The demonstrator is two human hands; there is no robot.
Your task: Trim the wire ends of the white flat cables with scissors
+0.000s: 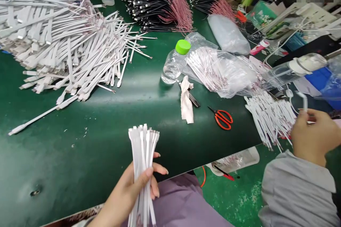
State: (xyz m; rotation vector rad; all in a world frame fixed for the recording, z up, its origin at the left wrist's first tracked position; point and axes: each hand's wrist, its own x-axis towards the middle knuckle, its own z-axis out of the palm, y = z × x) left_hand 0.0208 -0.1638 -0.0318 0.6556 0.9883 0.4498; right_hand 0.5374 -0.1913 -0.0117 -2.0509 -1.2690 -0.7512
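A bundle of short white cables (137, 145) stands upright in my left hand (130, 181), the thumb across it and metal plug ends at the top. Far to the right, my right hand (314, 134) is closed, with a short bent white cable (303, 100) sticking up from its fingers. Just left of that hand lies a spread pile of white cables (269, 118) at the table's edge. The lower ends of the bundle run out of the picture.
A large heap of white cables (87, 53) covers the left of the green table (106, 120). Black cables (149, 3) lie at the back. Around the middle are a green-capped bottle (173, 64), a crumpled cloth (186, 101), red-handled scissors (223, 118) and bagged cables (213, 71).
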